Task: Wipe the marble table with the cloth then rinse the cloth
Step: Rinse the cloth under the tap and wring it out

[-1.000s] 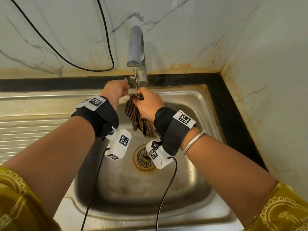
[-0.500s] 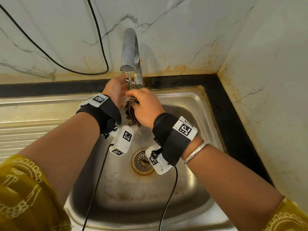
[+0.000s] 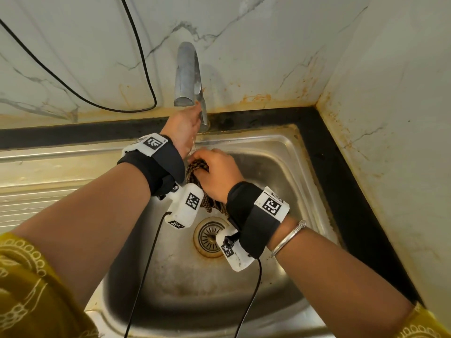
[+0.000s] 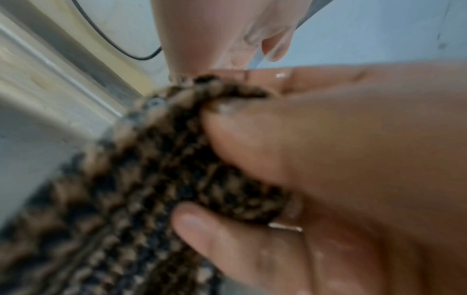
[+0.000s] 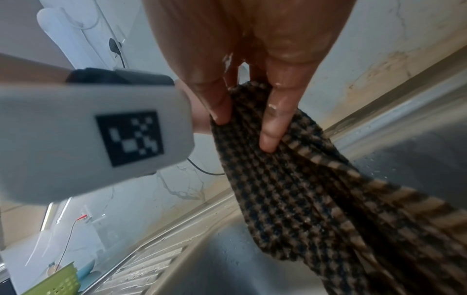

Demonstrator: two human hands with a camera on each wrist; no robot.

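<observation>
A wet brown-and-black checked cloth [image 3: 195, 168] hangs bunched over the steel sink [image 3: 268, 167], below the tap [image 3: 186, 69]. My right hand [image 3: 207, 167] grips its top, thumb and fingers curled round the folds, as the right wrist view [image 5: 243, 133] and the left wrist view [image 4: 202, 169] both show. The cloth [image 5: 290, 199] trails down toward the drain [image 3: 211, 236]. My left hand [image 3: 188, 123] is off the cloth and reaches up to the tap's stem under the spout. Its fingers lie against the metal, but their hold is hidden. A thin line of water falls beside it.
A black cable [image 3: 144, 69] loops across the marble back wall. The ribbed draining board [image 3: 36, 191] lies to the left, and a black counter strip [image 3: 341, 191] and side wall [image 3: 402, 142] close in the right. A green basket [image 5: 55, 279] stands far along the board.
My left hand has left the cloth and moved up to the tap's stem. My right hand has gathered the cloth into a tighter bunch and holds it alone.
</observation>
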